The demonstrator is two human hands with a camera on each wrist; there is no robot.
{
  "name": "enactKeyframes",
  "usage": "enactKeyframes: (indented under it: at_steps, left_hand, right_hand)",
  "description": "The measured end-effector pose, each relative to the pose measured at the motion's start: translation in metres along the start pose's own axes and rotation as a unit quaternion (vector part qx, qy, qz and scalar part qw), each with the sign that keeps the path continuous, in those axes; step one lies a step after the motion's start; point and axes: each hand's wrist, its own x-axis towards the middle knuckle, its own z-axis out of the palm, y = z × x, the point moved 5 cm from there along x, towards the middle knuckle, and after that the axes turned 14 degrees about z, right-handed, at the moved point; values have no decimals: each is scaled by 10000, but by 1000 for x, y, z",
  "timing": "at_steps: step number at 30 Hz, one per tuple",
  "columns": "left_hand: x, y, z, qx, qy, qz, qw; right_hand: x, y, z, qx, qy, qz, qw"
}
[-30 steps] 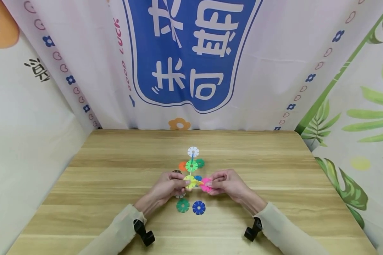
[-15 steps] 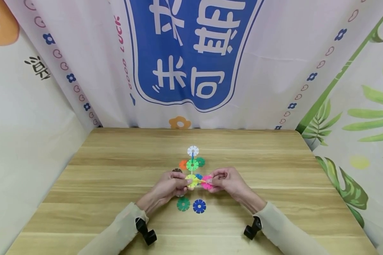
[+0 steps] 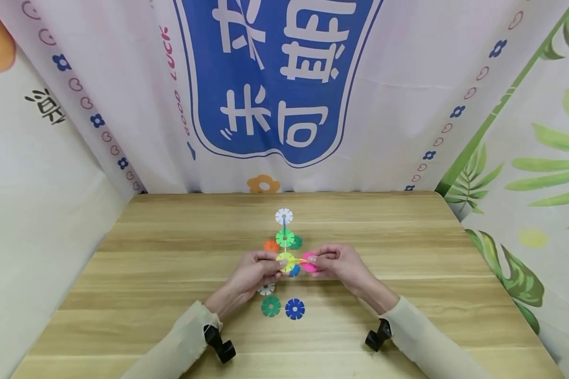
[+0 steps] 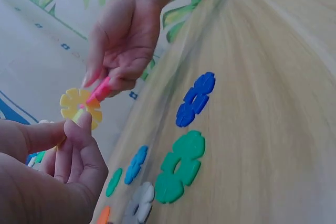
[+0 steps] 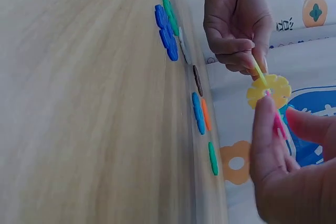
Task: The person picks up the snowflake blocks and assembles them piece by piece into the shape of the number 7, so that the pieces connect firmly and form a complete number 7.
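Observation:
My left hand [image 3: 251, 273] pinches a lime-yellow notched plastic disc [image 3: 284, 257] between thumb and fingers. Opposite it, my right hand [image 3: 345, 266] pinches a pink disc [image 3: 306, 265]. Between the two sits an orange-yellow disc [image 5: 283, 92], edge-on in the head view; the pink disc meets it near its middle. From the lime-yellow disc a chain runs away from me, through a light green disc [image 3: 280, 239] to a white disc [image 3: 278, 216] at its far end. Thin edge-on discs link these. The whole chain hangs above the table.
Loose discs lie on the wooden table [image 3: 170, 316] beneath and in front of the hands: dark green [image 3: 271, 298], dark blue [image 3: 295, 301], grey-white [image 4: 147, 193], blue [image 3: 294, 271], orange [image 3: 270, 245], another green [image 3: 297, 242] and brown [image 5: 197, 80]. A printed curtain [image 3: 384, 142] stands behind the table.
Both hands have moved slightly up and away from me in the head view, carrying the chain. The brown disc has become hidden there, and the grey-white one shows more.

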Motion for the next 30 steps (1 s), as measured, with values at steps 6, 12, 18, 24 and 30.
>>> enactKeyframes:
  at_steps: [6, 12, 18, 24, 30]
  left_hand:
    - [2, 3, -15, 20, 247, 48, 9997]
    - [2, 4, -24, 84, 401, 46, 9992]
    - [-3, 2, -30, 54, 511, 0, 9987]
    - [-5, 2, -31, 62, 482, 29, 9988]
    - [-5, 3, -30, 112, 497, -24, 9987]
  right_hand:
    - [-21, 7, 23, -2109, -296, -298, 9766]
    - [-36, 1, 64, -4177, 136, -1589, 8945]
    - [-38, 5, 82, -5300, 461, -1692, 8297]
    - [-36, 8, 85, -5456, 326, -1544, 8231]
    - [-35, 9, 84, -5446, 168, -1450, 8259]
